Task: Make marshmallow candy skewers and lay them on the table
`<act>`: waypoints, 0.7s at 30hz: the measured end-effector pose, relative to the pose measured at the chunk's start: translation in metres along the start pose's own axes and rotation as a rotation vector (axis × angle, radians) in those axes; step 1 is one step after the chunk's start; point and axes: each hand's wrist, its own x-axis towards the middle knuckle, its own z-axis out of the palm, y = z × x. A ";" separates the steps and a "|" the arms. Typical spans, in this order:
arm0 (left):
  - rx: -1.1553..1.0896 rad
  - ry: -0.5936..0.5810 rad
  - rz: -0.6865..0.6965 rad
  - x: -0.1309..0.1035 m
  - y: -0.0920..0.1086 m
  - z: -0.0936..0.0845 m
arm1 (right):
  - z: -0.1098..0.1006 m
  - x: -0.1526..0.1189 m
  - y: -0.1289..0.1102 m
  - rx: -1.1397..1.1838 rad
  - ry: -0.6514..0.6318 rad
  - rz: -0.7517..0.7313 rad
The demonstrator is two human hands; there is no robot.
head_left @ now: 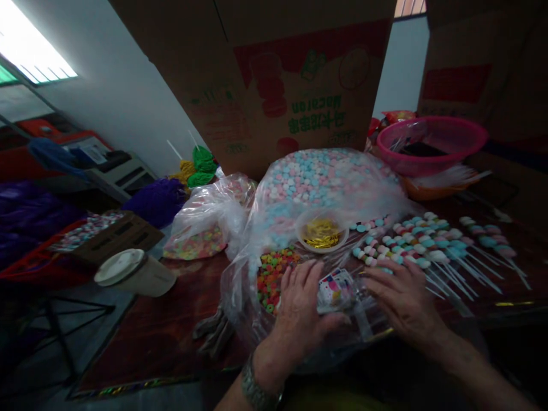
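My left hand point(299, 302), with a watch on the wrist, lies palm down with its fingers spread, beside colorful ring-shaped pieces point(274, 277) and a small printed packet point(336, 290). My right hand point(400, 291) is at the packet's other side, fingers apart over the clear plastic near the candy skewers. Just beyond the hands stands a round tub point(323, 234) of gold twist ties. Behind it spreads a big clear bag point(299, 177) of pink, blue and white candies. To the right, skewers of candies on white sticks point(428, 245) lie in rows.
A lidded cup point(135, 273) stands at the left, with a knotted bag point(201, 228) behind it and grey gloves point(214, 331) near the front edge. Large cardboard boxes point(274, 74) rise behind. A pink basin point(432, 145) sits at the back right.
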 end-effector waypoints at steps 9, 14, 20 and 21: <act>-0.631 -0.325 -0.103 0.014 0.015 0.007 | -0.011 -0.002 -0.043 0.675 -0.174 0.340; -0.578 -0.306 -0.091 0.015 0.005 -0.002 | -0.010 0.003 -0.038 0.725 -0.177 0.430; -0.797 -0.388 -0.200 0.008 0.011 0.026 | -0.010 -0.003 -0.034 0.617 -0.207 0.338; -0.807 -0.396 -0.223 0.008 0.011 0.029 | -0.008 -0.005 -0.034 0.577 -0.198 0.341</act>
